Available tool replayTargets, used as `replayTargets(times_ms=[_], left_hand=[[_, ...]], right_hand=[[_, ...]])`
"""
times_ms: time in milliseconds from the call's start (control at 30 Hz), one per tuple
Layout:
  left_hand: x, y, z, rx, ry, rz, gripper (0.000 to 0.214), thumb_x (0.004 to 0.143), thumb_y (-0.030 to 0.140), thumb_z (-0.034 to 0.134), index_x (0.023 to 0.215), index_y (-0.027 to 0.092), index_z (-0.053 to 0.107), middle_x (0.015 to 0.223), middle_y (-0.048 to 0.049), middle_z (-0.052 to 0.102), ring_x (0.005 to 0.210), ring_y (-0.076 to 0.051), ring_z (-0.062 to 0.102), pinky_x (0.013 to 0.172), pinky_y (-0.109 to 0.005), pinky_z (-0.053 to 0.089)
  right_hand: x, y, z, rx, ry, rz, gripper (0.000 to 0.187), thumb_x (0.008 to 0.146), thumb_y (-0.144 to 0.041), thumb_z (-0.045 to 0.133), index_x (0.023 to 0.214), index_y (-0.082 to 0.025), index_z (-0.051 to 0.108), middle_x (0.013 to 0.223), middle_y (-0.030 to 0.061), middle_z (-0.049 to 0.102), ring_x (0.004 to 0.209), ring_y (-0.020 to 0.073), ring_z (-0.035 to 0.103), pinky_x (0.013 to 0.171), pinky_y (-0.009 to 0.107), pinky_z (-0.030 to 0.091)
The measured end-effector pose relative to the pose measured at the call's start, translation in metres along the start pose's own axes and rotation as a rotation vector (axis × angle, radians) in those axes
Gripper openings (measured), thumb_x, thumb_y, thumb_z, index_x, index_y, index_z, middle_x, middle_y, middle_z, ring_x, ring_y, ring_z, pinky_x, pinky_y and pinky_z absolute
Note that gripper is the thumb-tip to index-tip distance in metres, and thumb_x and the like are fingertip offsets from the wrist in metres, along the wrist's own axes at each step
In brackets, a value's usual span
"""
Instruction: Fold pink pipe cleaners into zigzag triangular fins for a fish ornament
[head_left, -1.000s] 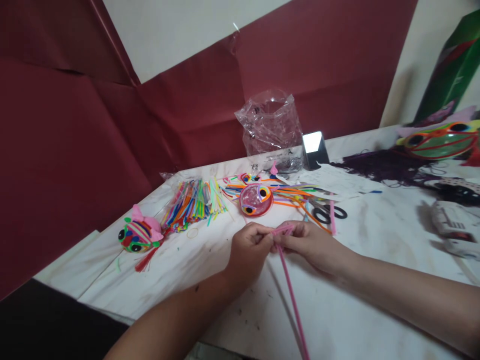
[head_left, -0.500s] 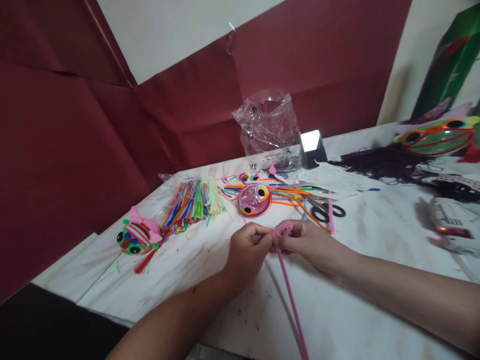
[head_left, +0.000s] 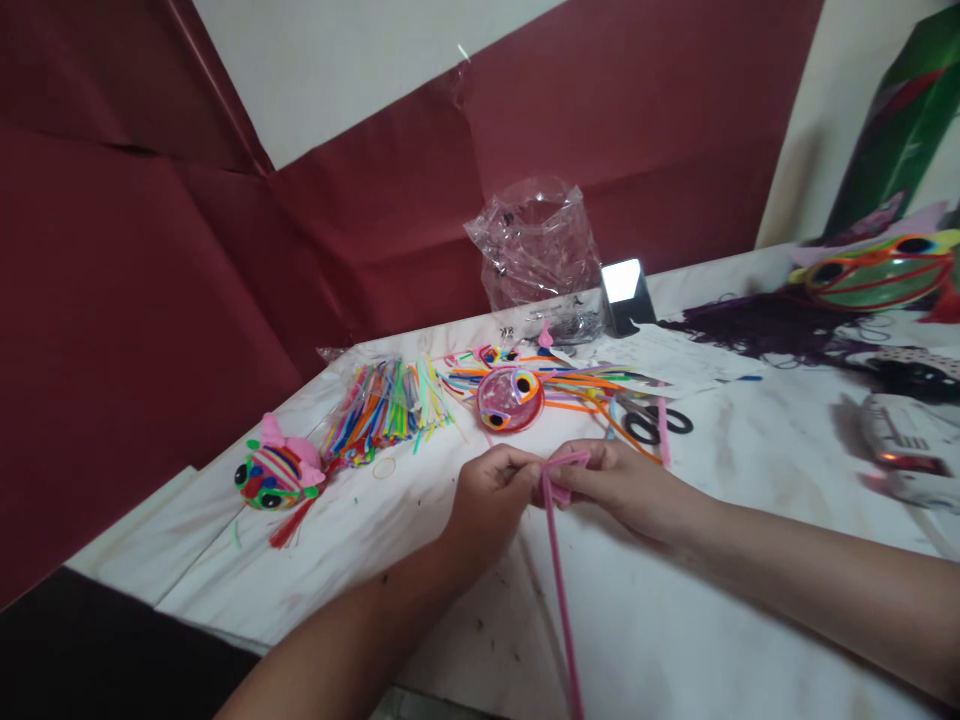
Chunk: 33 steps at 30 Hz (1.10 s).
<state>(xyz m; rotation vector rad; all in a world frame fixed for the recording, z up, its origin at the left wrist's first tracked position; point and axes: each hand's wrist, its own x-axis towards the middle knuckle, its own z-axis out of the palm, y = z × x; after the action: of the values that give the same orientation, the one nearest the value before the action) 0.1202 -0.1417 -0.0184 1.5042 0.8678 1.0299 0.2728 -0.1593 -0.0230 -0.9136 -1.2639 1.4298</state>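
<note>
A pink pipe cleaner point(head_left: 559, 590) is bent into a small loop at its upper end, and its long tail hangs down toward the bottom of the view. My left hand point(head_left: 491, 495) pinches the bend from the left with thumb and forefinger. From the right, my right hand point(head_left: 611, 480) grips the looped part; its far fingers are partly hidden. Just beyond my hands lies a round clear ornament point(head_left: 510, 402) with a red rim and two foam eyes. Black-handled scissors point(head_left: 652, 422) rest behind my right hand, beside a short pink strip point(head_left: 664, 432).
A bundle of colourful pipe cleaners point(head_left: 386, 405) lies left of centre. A finished fish-like ornament point(head_left: 276, 475) with a red tassel sits at the left. Behind are a clear plastic bag point(head_left: 540, 260) and a phone point(head_left: 628, 297). A white device point(head_left: 911, 440) glows at the right.
The hanging tail of the pink pipe cleaner has swung left and now hangs more steeply. The loop between my fingers has shifted slightly; both hands stay nearly in place.
</note>
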Motion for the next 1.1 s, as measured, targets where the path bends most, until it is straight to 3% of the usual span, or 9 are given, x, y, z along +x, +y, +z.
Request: replayTargets(times_ms=[167, 367, 500, 600, 667, 733, 867, 967, 1100], left_hand=[[0.001, 0.001, -0.001, -0.025, 0.020, -0.024, 0.011, 0.071, 0.023, 0.061, 0.069, 0.012, 0.061, 0.058, -0.0011, 0.061, 0.055, -0.012, 0.057, 0.059, -0.027, 0.048], [0.003, 0.004, -0.003, -0.016, -0.041, -0.059, 0.010, 0.070, 0.022, 0.062, 0.067, 0.013, 0.059, 0.055, -0.0004, 0.061, 0.054, -0.011, 0.057, 0.056, -0.025, 0.046], [0.004, 0.004, -0.004, -0.013, -0.061, -0.059, 0.009, 0.070, 0.021, 0.061, 0.067, 0.012, 0.059, 0.055, 0.0003, 0.060, 0.053, -0.010, 0.056, 0.056, -0.023, 0.045], [0.005, 0.002, -0.005, -0.031, -0.010, -0.046, 0.009, 0.071, 0.021, 0.059, 0.067, 0.012, 0.059, 0.056, 0.0000, 0.060, 0.053, -0.010, 0.055, 0.057, -0.024, 0.045], [0.006, 0.001, -0.005, -0.043, 0.052, -0.035, 0.008, 0.071, 0.020, 0.057, 0.067, 0.013, 0.058, 0.056, 0.0003, 0.060, 0.052, -0.010, 0.055, 0.056, -0.024, 0.045], [0.006, 0.001, -0.004, -0.044, 0.090, -0.036, 0.008, 0.071, 0.020, 0.056, 0.067, 0.013, 0.057, 0.055, 0.0008, 0.060, 0.052, -0.009, 0.054, 0.056, -0.024, 0.045], [0.002, 0.006, 0.001, 0.024, 0.090, -0.054, 0.007, 0.069, 0.019, 0.057, 0.064, 0.014, 0.055, 0.050, 0.0032, 0.056, 0.048, -0.008, 0.052, 0.052, -0.021, 0.042], [-0.002, 0.009, 0.006, 0.085, 0.052, -0.037, 0.008, 0.069, 0.019, 0.056, 0.063, 0.015, 0.054, 0.048, 0.0035, 0.055, 0.048, -0.009, 0.052, 0.051, -0.021, 0.041], [-0.004, 0.007, 0.007, 0.182, 0.051, -0.016, 0.008, 0.070, 0.018, 0.054, 0.062, 0.015, 0.053, 0.049, 0.0026, 0.055, 0.047, -0.009, 0.050, 0.050, -0.021, 0.038]], right_hand=[[0.002, 0.002, -0.003, -0.013, -0.019, 0.005, 0.027, 0.065, -0.039, 0.070, 0.066, -0.013, 0.061, 0.058, -0.0020, 0.058, 0.057, 0.0085, 0.047, 0.058, 0.023, 0.036], [0.000, 0.004, -0.006, -0.086, -0.031, 0.016, 0.027, 0.066, -0.041, 0.069, 0.065, -0.014, 0.061, 0.058, -0.0023, 0.058, 0.057, 0.0092, 0.047, 0.057, 0.023, 0.035], [-0.001, 0.002, -0.005, -0.090, -0.058, 0.015, 0.026, 0.067, -0.039, 0.068, 0.066, -0.014, 0.061, 0.061, -0.0013, 0.059, 0.058, 0.0094, 0.050, 0.058, 0.023, 0.038], [-0.001, 0.001, -0.002, -0.135, -0.036, -0.027, 0.024, 0.072, -0.038, 0.061, 0.076, -0.014, 0.060, 0.066, 0.0008, 0.060, 0.062, 0.0119, 0.054, 0.060, 0.026, 0.043], [-0.002, 0.001, -0.001, -0.268, 0.093, -0.152, 0.022, 0.075, -0.033, 0.057, 0.088, -0.016, 0.057, 0.077, 0.0031, 0.062, 0.069, 0.0150, 0.057, 0.063, 0.029, 0.046], [-0.003, 0.001, -0.002, -0.528, 0.220, -0.391, 0.025, 0.074, -0.026, 0.056, 0.098, -0.018, 0.053, 0.093, 0.0067, 0.060, 0.084, 0.0196, 0.058, 0.071, 0.035, 0.048], [-0.010, 0.002, -0.007, -1.062, 0.192, -0.843, 0.022, 0.077, -0.019, 0.055, 0.099, -0.019, 0.056, 0.107, 0.0121, 0.054, 0.103, 0.0248, 0.049, 0.083, 0.042, 0.044], [-0.012, 0.001, -0.009, -1.215, 0.127, -0.951, 0.010, 0.082, -0.016, 0.050, 0.087, -0.019, 0.059, 0.094, 0.0100, 0.057, 0.090, 0.0220, 0.050, 0.075, 0.038, 0.044], [-0.011, 0.000, -0.013, -1.137, 0.015, -0.973, 0.016, 0.086, -0.012, 0.045, 0.079, -0.019, 0.058, 0.083, 0.0063, 0.058, 0.081, 0.0180, 0.050, 0.071, 0.033, 0.042]])
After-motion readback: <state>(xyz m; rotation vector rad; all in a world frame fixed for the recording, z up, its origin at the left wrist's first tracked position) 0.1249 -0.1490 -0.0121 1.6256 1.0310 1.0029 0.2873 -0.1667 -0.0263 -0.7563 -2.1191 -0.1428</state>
